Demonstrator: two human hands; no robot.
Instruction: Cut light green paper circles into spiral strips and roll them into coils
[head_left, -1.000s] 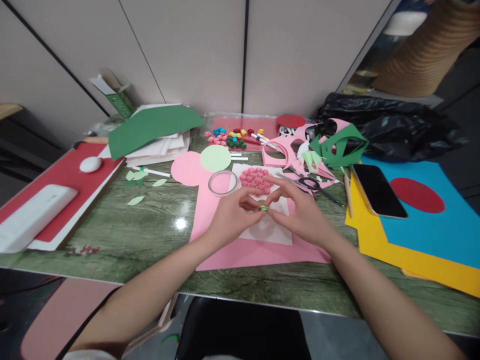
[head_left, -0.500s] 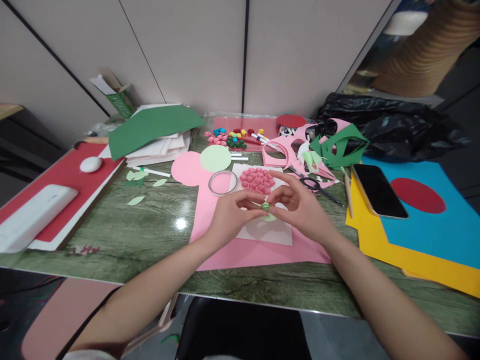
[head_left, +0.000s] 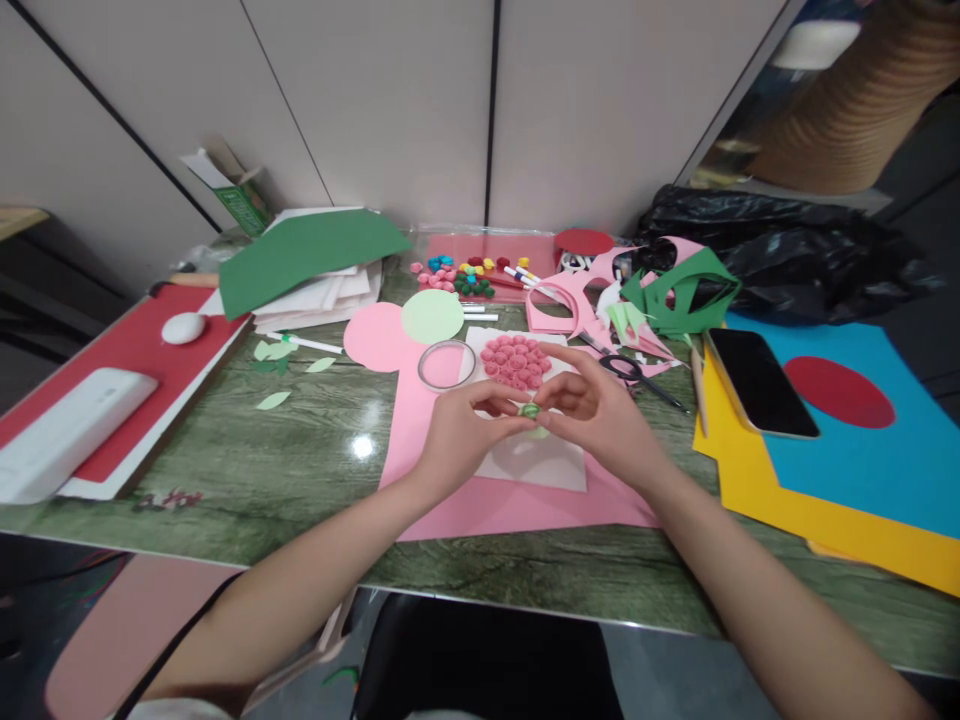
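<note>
Back from the middle of the front edge of the green wood-grain desk [head_left: 240, 450], above a white sheet [head_left: 540, 468], 2 bare hands meet at a small light-green paper coil [head_left: 529, 410]. Thumb and finger of the left hand [head_left: 466, 428] are closed on its left side; those of the right hand [head_left: 604, 418] are closed on its right, so the coil sits clamped between both sets of fingertips. A paler green bit [head_left: 538, 433] shows just below; whether it joins the coil, I cannot tell.

Behind the hands, a tight cluster of pink paper roses [head_left: 516, 358] lies on the white sheet, which rests on a larger pink sheet [head_left: 450, 515]. Left of the cluster is a round clear-centred ring [head_left: 446, 389], with a light-green paper circle [head_left: 433, 317] overlapping a pink paper circle [head_left: 373, 338] farther back.

Black-handled scissors [head_left: 621, 368] lie to the right, among paper offcuts [head_left: 559, 305]. Toward the desk's right end, a smartphone [head_left: 761, 382] straddles a yellow sheet [head_left: 739, 490] and a blue sheet [head_left: 840, 470]. Along the back edge are small coloured paper rolls [head_left: 442, 277]. At the left end, a white oblong case [head_left: 79, 432] rests on a red sheet [head_left: 139, 400].
</note>
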